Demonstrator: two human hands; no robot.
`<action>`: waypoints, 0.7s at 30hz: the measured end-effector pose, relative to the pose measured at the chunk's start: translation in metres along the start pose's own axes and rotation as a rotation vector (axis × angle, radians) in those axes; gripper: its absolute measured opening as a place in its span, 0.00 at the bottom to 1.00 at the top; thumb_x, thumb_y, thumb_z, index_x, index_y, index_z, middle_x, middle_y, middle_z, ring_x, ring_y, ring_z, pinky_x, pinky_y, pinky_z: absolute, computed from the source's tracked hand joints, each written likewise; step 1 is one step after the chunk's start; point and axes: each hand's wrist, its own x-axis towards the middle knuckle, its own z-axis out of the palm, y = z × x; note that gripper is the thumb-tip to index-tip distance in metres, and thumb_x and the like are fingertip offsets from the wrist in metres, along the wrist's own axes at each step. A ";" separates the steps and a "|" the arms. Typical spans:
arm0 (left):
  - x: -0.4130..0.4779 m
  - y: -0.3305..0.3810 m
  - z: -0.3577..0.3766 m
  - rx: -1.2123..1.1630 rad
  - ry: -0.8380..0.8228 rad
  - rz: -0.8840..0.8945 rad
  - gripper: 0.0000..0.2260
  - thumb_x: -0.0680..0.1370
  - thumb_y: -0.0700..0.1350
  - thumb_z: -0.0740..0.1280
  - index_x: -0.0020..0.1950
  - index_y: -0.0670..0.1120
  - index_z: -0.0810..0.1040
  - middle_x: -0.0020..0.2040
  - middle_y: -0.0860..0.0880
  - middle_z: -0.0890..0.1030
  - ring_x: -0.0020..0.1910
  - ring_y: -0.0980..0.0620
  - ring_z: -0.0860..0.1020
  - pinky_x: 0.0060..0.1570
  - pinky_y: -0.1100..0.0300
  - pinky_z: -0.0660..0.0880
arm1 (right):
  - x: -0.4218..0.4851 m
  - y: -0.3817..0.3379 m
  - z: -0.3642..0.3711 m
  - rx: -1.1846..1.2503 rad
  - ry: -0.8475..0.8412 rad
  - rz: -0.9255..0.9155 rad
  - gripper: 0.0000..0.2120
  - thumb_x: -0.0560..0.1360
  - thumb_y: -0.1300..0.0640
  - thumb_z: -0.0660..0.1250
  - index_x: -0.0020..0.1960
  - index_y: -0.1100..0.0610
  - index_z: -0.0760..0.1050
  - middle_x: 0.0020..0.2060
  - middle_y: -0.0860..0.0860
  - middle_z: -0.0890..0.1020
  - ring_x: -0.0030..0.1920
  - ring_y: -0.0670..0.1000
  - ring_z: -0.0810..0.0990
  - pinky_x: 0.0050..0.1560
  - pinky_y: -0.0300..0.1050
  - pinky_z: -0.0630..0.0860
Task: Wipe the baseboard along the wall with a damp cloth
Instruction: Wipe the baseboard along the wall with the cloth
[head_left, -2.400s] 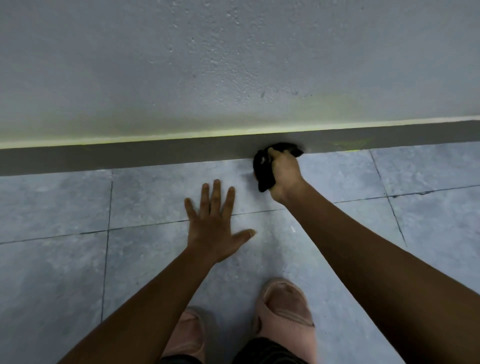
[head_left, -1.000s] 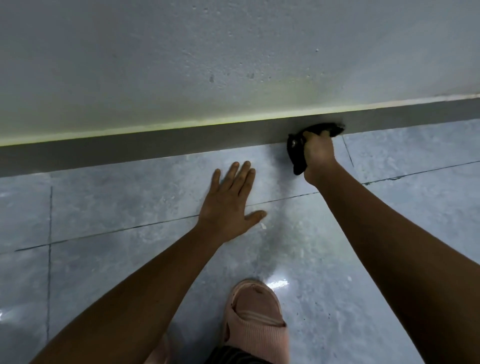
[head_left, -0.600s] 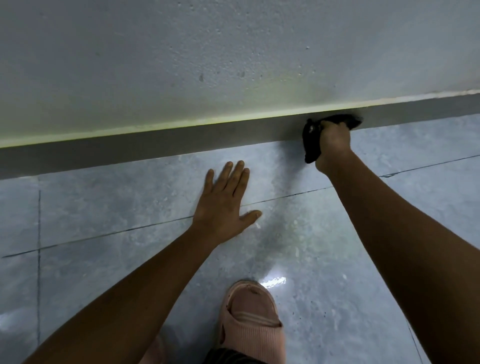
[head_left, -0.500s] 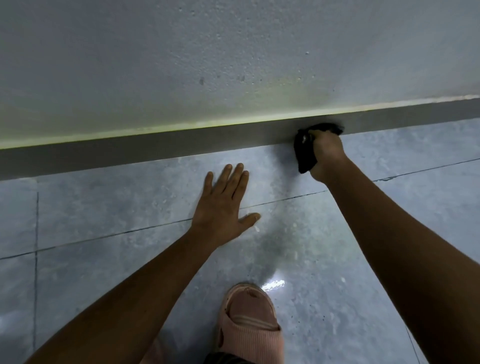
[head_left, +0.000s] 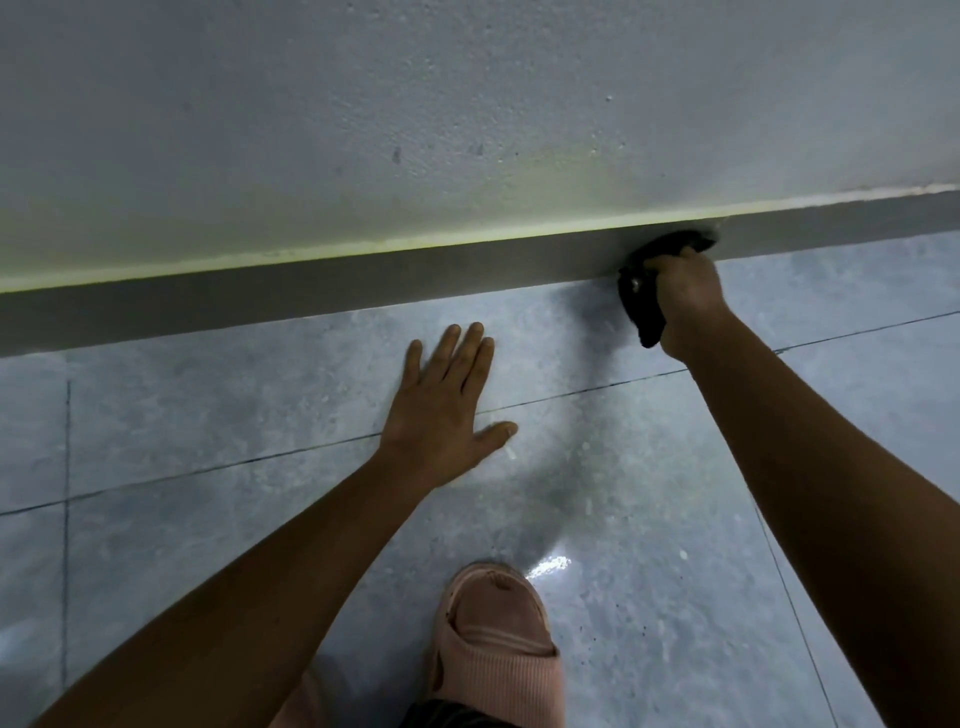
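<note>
A person crouched on a tiled floor wipes a dark baseboard with a black cloth.

The grey wall (head_left: 467, 104) rises beyond the fingertips of both hands; the baseboard (head_left: 311, 291) runs along its foot, just ahead of the left hand's fingers (head_left: 470, 348) and touching the cloth (head_left: 641, 296) bunched in the right hand (head_left: 685, 291). That hand's fingers are curled tight round the cloth, pressing its upper fold against the board, with a loose tail hanging below the knuckles. The left hand (head_left: 441, 410) lies flat on the glossy floor tiles (head_left: 649, 493), fingers close together, thumb out, bracing. A pink slipper (head_left: 493, 634) sits behind the wrists. Risks, as a judgement: the bracing palm could slide on the shiny, possibly wet tile, and the dangling tail could drag grime back across the floor.
</note>
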 end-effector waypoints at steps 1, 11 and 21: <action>0.000 0.000 0.000 0.003 0.000 0.000 0.39 0.76 0.68 0.47 0.77 0.46 0.36 0.78 0.46 0.36 0.76 0.47 0.35 0.74 0.43 0.38 | 0.003 -0.003 -0.002 0.026 0.034 -0.042 0.16 0.78 0.65 0.56 0.65 0.62 0.67 0.51 0.58 0.74 0.53 0.58 0.79 0.44 0.48 0.77; 0.000 0.001 -0.002 0.005 -0.014 -0.007 0.39 0.76 0.68 0.48 0.77 0.46 0.36 0.78 0.47 0.36 0.76 0.47 0.36 0.74 0.44 0.38 | 0.004 -0.012 -0.014 0.033 0.017 0.046 0.08 0.79 0.65 0.54 0.56 0.59 0.67 0.49 0.58 0.77 0.46 0.55 0.79 0.36 0.40 0.77; -0.002 0.001 0.000 -0.029 -0.008 -0.009 0.39 0.76 0.67 0.47 0.77 0.46 0.36 0.78 0.47 0.36 0.76 0.48 0.34 0.74 0.46 0.36 | -0.003 0.013 -0.031 -0.591 -0.124 -0.242 0.20 0.77 0.64 0.57 0.67 0.58 0.71 0.55 0.64 0.78 0.52 0.63 0.78 0.56 0.55 0.76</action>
